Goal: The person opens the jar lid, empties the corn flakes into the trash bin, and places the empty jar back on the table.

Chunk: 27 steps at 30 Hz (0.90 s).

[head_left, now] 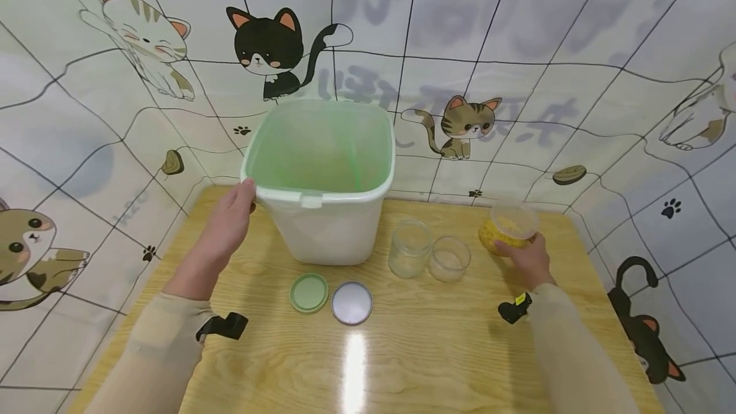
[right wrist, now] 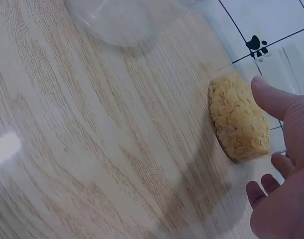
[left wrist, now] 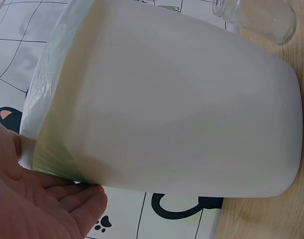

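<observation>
A white bin [head_left: 322, 232] stands on the table, with a thin green bag [head_left: 287, 165] lining its inside. My left hand [head_left: 227, 219] grips the bin's front left rim, fingers underneath in the left wrist view. A clear jar of yellow flakes [head_left: 499, 236] stands at the back right of the table. Around its near side, my right hand [head_left: 529, 260] holds it between thumb and fingers. The right wrist view shows the flakes [right wrist: 236, 117] behind my thumb [right wrist: 273, 97]. Part of the jar is hidden by the hand.
Between bin and flakes stand a tall glass jar [head_left: 409, 251] and a shorter clear jar [head_left: 450, 259]. A green lid [head_left: 308, 292] and a silvery-white lid [head_left: 352, 303] lie in front of the bin. Cat-patterned sheeting [head_left: 368, 24] rises behind the wooden table [head_left: 431, 350] and at both sides.
</observation>
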Tool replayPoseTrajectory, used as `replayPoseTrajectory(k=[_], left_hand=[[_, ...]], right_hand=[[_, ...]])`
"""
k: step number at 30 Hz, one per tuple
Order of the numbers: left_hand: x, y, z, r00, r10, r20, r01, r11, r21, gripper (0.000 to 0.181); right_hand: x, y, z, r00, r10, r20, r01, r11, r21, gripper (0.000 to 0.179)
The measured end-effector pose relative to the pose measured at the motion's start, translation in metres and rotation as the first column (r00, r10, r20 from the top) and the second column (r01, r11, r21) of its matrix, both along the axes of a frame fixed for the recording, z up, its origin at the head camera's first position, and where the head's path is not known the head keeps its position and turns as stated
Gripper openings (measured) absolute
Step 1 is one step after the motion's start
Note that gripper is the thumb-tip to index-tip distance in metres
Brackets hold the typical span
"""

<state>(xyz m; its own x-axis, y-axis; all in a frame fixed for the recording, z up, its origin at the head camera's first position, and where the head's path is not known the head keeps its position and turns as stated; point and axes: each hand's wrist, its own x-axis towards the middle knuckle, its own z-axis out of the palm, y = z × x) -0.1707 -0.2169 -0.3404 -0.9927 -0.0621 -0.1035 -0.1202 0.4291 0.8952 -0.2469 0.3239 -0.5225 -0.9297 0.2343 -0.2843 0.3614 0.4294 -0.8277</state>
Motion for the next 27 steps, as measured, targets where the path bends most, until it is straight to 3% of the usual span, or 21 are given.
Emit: replayPoseTrajectory(k=[5, 13, 20, 27], left_hand=[[0.0, 0.002, 0.0, 1.0, -0.022, 0.001, 0.022, 1.0, -0.004, 0.073], [0.001, 0.001, 0.001, 1.0, -0.019, -0.013, 0.02, 1.0, 0.018, 0.073], [0.002, -0.001, 0.001, 1.0, -0.005, 0.007, 0.005, 1.0, 0.006, 0.075], [0.0, 0.002, 0.0, 1.0, -0.01, -0.003, 0.01, 1.0, 0.013, 0.073]], right_hand=[[0.003, 0.002, 0.0, 1.0, 0.004, -0.024, -0.004, 1.0, 0.001, 0.108], [0.008, -0.003, -0.002, 0.997, -0.064, -0.045, 0.066, 0.998, 0.023, 0.103], [0.007, -0.001, -0.007, 1.0, -0.018, -0.016, 0.018, 0.999, 0.05, 0.108], [0.009, -0.008, -0.008, 0.994, -0.05, -0.096, 0.051, 0.999, 0.003, 0.104]])
